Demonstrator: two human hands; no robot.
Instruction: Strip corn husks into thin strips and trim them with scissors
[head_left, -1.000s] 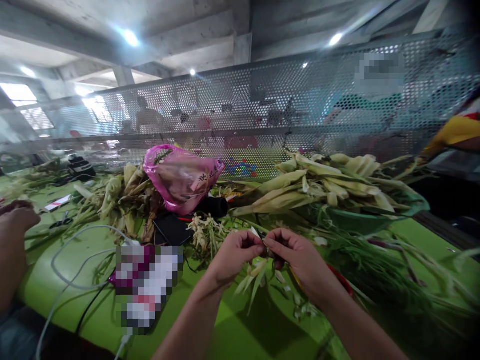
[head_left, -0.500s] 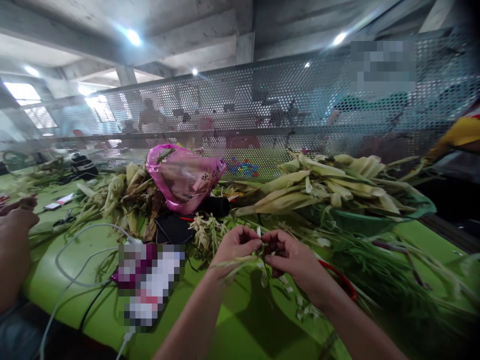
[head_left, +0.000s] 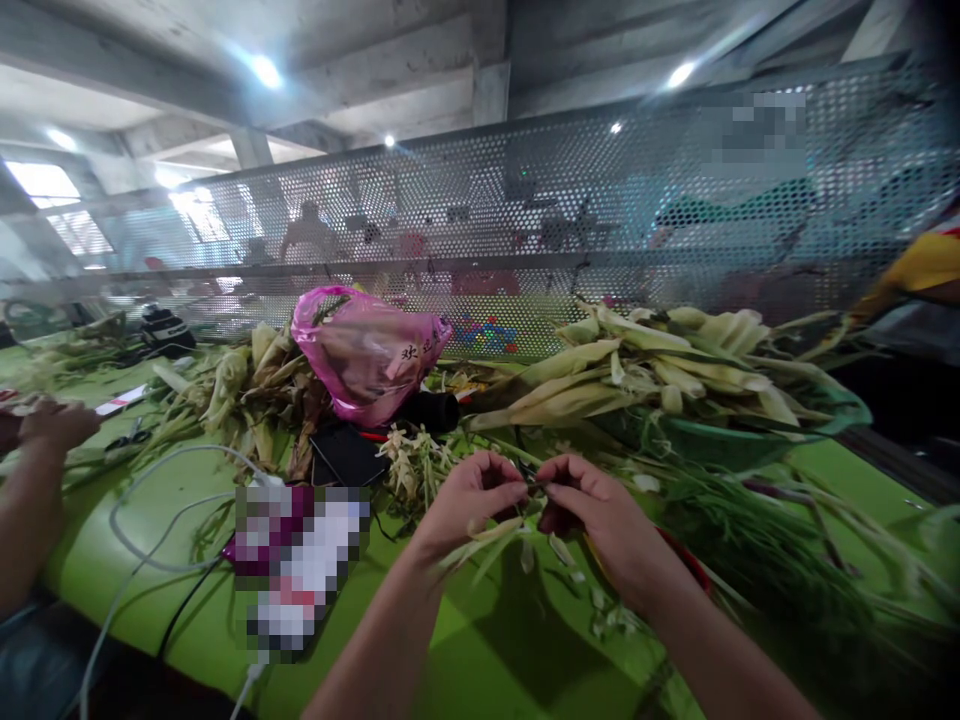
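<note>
Over the green table (head_left: pixel 390 640) my left hand (head_left: pixel 474 505) is closed, thumb pressed to its curled fingers. Pale strips that look like corn husk (head_left: pixel 487 540) trail from it below the palm. My right hand (head_left: pixel 592 505) pinches with thumb and forefinger almost against the left fingertips. A thin greenish strand (head_left: pixel 534 487) runs between the two pinches; the fingers hide most of it. Small whitish scraps (head_left: pixel 607 610) lie on the table under the right hand. Behind the right wrist curves a red rim or handle (head_left: pixel 694 570), mostly covered.
A green basket (head_left: pixel 720 445) heaped with corn husks (head_left: pixel 675 360) stands right. Feathery green stalks (head_left: pixel 757 550) lie before it. Behind my hands are a pink plastic bag (head_left: pixel 375 350) and dried husks (head_left: pixel 255 380). A phone (head_left: pixel 307 570) with cables lies left, near another person's hand (head_left: pixel 56 425).
My right hand has shifted slightly and its fingertips now meet closer to the left ones. The upright white bit between them no longer shows. The other person's hand at left moved rightward.
</note>
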